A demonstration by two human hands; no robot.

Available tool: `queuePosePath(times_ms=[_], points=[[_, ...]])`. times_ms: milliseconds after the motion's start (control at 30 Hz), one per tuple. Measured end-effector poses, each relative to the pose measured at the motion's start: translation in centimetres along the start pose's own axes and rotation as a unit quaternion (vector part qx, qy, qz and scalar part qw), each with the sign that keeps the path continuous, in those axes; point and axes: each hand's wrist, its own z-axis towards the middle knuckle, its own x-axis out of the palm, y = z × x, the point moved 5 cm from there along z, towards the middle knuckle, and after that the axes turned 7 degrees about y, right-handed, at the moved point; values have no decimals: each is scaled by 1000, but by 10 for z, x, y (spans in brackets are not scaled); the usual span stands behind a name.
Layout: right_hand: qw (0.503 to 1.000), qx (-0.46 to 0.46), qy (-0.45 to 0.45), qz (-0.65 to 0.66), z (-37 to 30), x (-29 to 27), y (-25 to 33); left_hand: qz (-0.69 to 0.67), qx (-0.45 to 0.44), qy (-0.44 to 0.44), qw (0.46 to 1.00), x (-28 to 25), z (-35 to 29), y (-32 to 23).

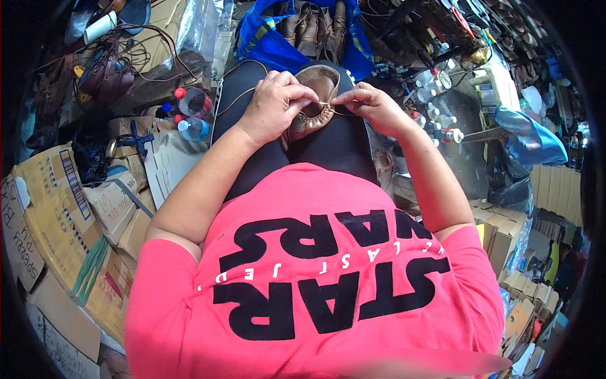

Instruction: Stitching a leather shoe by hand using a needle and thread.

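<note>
A brown leather shoe point(310, 124) rests on my lap, between my thighs, with a gathered seam around its toe. Across its opening runs a thin tan cord point(324, 103). My left hand point(278, 106) pinches the cord between thumb and fingers at the shoe's left side. From the right, my right hand point(377, 108) has its thumb and forefinger pressed together on the same cord, close to the left fingertips. A long loop of the cord trails past my left hand over my thigh. Whether a needle is in either hand is too small to tell.
Beyond my knees stands a blue bag point(268, 47) with several brown shoes inside. Bottles with red caps point(192, 103) are at the left, and several small bottles point(435, 114) at the right. Cardboard boxes point(57, 196) pile up at the left; a blue plastic bag point(533, 136) lies far right.
</note>
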Motion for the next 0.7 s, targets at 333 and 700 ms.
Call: queuePosePath(times_ms=[333,700], points=[[998,23,51,20,8,-3,-1,-5,-25,18,1000,1,0,4],[997,-8,65,42,9,-4,-10,-19,-16,50,998,8,6,7]])
